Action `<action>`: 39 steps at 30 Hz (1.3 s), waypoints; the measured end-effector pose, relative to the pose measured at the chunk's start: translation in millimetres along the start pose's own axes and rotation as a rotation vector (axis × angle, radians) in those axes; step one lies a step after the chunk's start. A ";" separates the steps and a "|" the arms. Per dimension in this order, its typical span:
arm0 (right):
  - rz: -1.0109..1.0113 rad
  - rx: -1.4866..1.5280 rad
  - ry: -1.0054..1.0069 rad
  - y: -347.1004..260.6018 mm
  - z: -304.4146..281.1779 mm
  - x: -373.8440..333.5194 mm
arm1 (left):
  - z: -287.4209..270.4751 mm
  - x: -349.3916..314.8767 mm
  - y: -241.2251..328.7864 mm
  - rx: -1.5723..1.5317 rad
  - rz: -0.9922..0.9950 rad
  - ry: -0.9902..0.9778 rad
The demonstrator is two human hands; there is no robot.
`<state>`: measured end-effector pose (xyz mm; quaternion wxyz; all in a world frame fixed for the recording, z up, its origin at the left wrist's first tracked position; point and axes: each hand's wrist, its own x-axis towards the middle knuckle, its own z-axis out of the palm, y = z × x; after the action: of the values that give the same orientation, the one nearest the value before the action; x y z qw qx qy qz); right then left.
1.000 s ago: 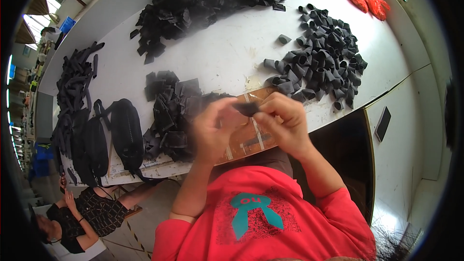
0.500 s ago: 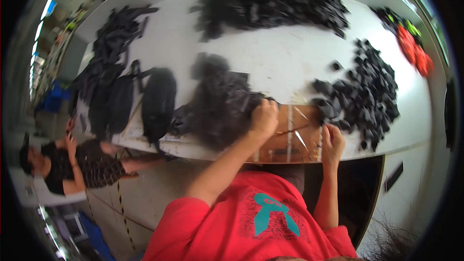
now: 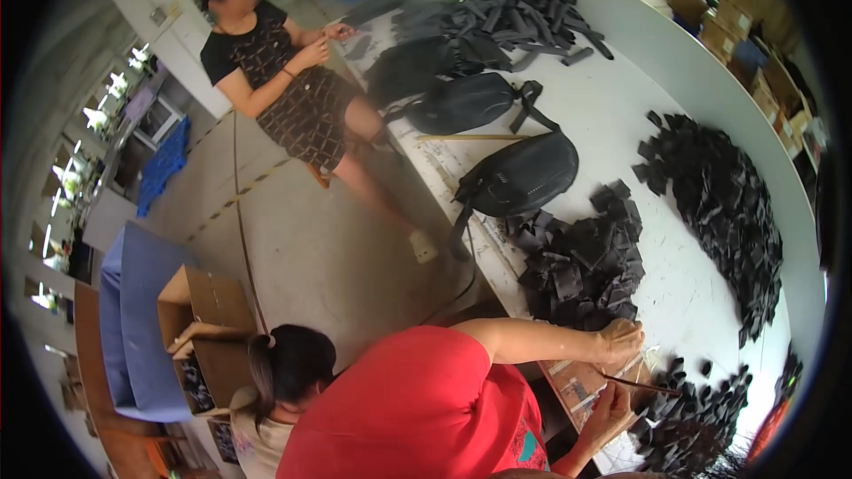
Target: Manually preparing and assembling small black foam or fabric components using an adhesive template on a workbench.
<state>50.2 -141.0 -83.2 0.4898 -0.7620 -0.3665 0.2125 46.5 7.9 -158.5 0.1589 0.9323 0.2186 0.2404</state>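
My left hand is closed above the far edge of a brown board, beside a heap of flat black fabric pieces. Whatever its fingers hold is too small to make out. My right hand has its fingers curled together over the near side of the board, and its grip is also unclear. Between the two hands, a thin dark stick reaches across the board toward a pile of small folded black pieces on the right.
Black bags lie along the table, with dark strips behind them. Another black heap lies along the far wall. One person sits across the aisle; another is close on my left, beside a cardboard box.
The view has swung left, bringing the seated person, bags and a second person further into sight. My two hands are still over the board, now closer together.
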 end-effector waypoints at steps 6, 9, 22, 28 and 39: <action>-0.146 -0.166 0.301 -7.1 7.4 9.2 | -54.7 -5.3 20.1 -0.946 -0.133 0.334; -0.102 0.037 0.352 -7.5 7.4 19.3 | -96.7 -21.6 37.2 -1.293 -0.230 0.050; -0.306 -0.540 0.415 -33.9 3.9 19.3 | -119.1 -40.8 51.8 -1.178 -0.321 0.291; 0.157 0.114 0.224 -44.0 -9.5 22.2 | -115.0 -31.6 37.6 -2.098 -0.628 -0.028; 0.253 0.755 -0.272 -25.8 -29.8 46.6 | -139.1 -39.7 37.4 -1.335 -0.407 0.386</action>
<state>91.3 -116.4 -45.5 0.6520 -0.5328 -0.2276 0.4890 -44.5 -16.6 -42.5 0.6946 0.5183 0.2186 0.4485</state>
